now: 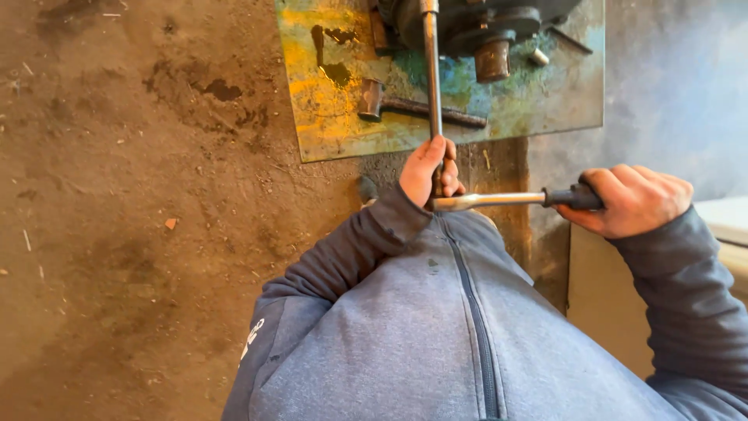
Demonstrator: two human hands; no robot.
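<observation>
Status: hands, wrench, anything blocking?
Left hand grips the extension bar at its base. Right hand grips the ratchet handle. Hammer lies beside the bar on the plate.

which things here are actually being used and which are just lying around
In use: ratchet handle gripped by the right hand; long steel bar held by the left hand; the machine it runs up to.

Lying about: hammer on the painted metal plate; scraps on the dirt floor.
</observation>
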